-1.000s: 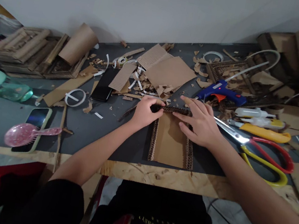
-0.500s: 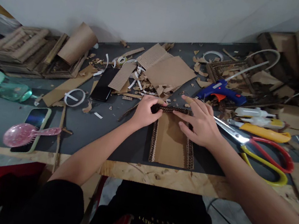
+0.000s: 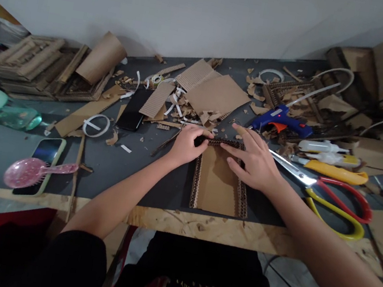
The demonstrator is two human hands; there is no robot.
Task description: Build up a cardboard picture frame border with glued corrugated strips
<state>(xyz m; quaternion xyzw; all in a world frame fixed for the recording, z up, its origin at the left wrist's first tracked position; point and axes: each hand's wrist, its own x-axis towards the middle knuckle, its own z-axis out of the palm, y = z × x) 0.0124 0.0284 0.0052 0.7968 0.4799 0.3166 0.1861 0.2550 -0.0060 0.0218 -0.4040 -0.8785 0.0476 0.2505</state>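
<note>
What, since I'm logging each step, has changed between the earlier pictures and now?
Very little: the view shifted slightly, so the scissors and blue glue gun sit a touch further left in the picture. Nothing was visibly taken hold of or let go. The left hand and right hand stayed at the far edge of the cardboard piece.
</note>
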